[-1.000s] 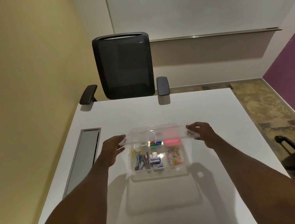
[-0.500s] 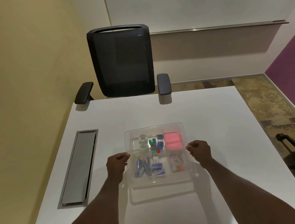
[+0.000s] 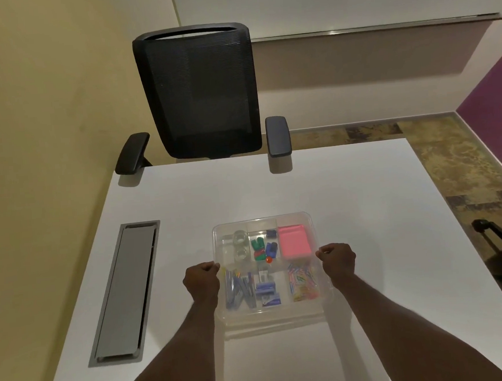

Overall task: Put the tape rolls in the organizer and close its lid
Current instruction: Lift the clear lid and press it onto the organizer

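Organizer [image 3: 272, 309], clear, lid [image 3: 261, 222] down; tape rolls [image 3: 240, 245] inside. Left hand [image 3: 201, 280] and right hand [image 3: 338, 261] are pinching its side edges, fingers curled. Latches apparently unseated: lid risks popping open.

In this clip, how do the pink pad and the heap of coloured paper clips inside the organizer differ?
The pink pad is one flat block of a single colour; the paper clips are a loose heap of many colours. The pad fills the far right compartment, while the clips lie in the near right one, beside the right hand. Both sit under the clear lid of the organizer.
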Tool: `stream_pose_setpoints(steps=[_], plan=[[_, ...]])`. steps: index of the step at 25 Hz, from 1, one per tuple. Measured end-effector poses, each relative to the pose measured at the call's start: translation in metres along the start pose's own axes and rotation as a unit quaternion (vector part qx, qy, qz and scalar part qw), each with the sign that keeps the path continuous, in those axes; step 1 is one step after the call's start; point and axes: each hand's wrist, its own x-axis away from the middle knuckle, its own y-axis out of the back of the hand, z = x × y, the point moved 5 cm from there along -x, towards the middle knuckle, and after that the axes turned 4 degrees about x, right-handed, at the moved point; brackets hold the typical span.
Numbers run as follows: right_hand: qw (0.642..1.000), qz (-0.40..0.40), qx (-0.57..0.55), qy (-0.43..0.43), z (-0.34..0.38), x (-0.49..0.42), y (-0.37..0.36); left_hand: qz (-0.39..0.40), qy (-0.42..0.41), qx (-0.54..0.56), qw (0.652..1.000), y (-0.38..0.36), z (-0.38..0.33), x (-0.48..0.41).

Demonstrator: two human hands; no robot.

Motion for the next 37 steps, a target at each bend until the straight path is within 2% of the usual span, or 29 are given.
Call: stream_pose_setpoints(steps=[11, 21, 26, 28, 31, 33, 35, 37], plan=[[1.000, 0.013, -0.008, -0.013, -0.004, -0.013, -0.008, 0.001, 0.009, -0.034, 0.999, -0.008, -0.002, -0.009], [0.999, 0.038, -0.025, -0.012, -0.010, -0.018, -0.014, 0.015, 0.083, -0.005, 0.996, -0.009, 0.010, -0.016], [0.999, 0.033, 0.004, -0.008, -0.019, -0.014, -0.011, 0.033, 0.093, -0.008, 0.995, -0.015, 0.016, -0.004], [0.999, 0.020, 0.040, 0.014, -0.019, -0.008, -0.009, 0.039, 0.066, -0.029, 0.997, -0.017, 0.013, 0.003], [0.985, -0.011, 0.139, 0.099, -0.006, 0.001, -0.008, 0.042, -0.051, -0.164, 0.984, -0.026, -0.006, 0.013], [0.958, -0.011, 0.207, 0.196, 0.014, 0.003, -0.013, 0.073, -0.123, -0.223, 0.964, -0.038, -0.020, 0.014], [0.924, 0.025, 0.265, 0.275, 0.033, 0.003, -0.025, 0.132, -0.163, -0.276, 0.938, -0.056, -0.031, 0.008], [0.907, 0.051, 0.294, 0.298, 0.047, -0.004, -0.033, 0.180, -0.176, -0.336, 0.907, -0.071, -0.039, -0.002]])
